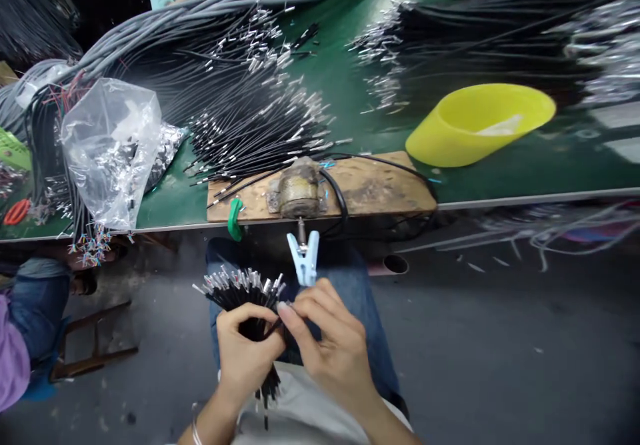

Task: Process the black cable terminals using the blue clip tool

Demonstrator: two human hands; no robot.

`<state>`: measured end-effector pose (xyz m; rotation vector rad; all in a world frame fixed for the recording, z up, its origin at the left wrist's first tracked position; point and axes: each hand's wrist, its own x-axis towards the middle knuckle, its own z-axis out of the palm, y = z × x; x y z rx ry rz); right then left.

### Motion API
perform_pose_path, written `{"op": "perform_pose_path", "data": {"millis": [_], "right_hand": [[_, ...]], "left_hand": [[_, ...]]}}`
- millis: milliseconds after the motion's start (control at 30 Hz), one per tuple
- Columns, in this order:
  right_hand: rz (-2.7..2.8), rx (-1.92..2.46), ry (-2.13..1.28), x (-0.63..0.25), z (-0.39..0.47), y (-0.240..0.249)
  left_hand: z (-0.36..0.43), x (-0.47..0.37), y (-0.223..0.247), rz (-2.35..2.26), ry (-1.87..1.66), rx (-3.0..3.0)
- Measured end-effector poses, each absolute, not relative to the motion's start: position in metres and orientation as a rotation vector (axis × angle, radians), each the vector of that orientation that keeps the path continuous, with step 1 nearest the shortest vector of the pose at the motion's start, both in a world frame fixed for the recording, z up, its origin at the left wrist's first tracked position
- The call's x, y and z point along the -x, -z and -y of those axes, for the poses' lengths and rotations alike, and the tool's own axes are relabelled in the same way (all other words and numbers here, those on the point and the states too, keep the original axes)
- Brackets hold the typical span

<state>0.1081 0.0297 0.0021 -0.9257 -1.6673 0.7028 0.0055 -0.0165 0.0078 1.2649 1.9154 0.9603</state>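
My left hand (250,345) is wrapped round a thick bundle of short black cables (240,293), whose silvery stripped ends fan out above it. The lower ends of the bundle hang out beneath that hand. At the bundle's right side my right hand (330,335) pinches one black cable near its tip, between thumb and fingers. Just above the right hand is a light blue clothes-peg-like clip (304,258), fixed to the shaft of a small motor (299,190). The motor sits on a wooden board (380,188) at the table's edge.
Piles of black cables (260,125) lie on the green table (330,91), with more at the back right. Also there are a yellow cut container (470,131), a clear plastic bag (113,151) and a green clamp (235,219). Other people sit across the table and at left, near a wooden stool (95,345).
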Motion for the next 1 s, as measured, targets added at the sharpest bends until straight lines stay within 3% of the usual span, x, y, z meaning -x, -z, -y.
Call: {"op": "perform_pose_path", "data": {"millis": [167, 467, 633, 833, 1000], "right_hand": [[1.548, 0.923, -0.504, -0.105, -0.028, 0.003], [1.239, 0.818, -1.292, -0.118, -0.039, 0.021], [1.341, 0.810, -1.389, -0.127, -0.044, 0.015], [1.322, 0.897, -1.245, -0.118, -0.037, 0.009], [1.486, 0.939, -0.655, -0.110, -0.029, 0.015]], "left_hand": [[0.021, -0.002, -0.005, -1.891, -0.977, -1.183], [0.023, 0.003, -0.008, -1.820, -0.987, -1.147], [0.019, 0.004, -0.012, -1.761, -0.998, -1.174], [0.021, -0.001, -0.009, -1.771, -1.053, -1.145], [0.022, -0.005, -0.009, -1.835, -1.061, -1.124]]}}
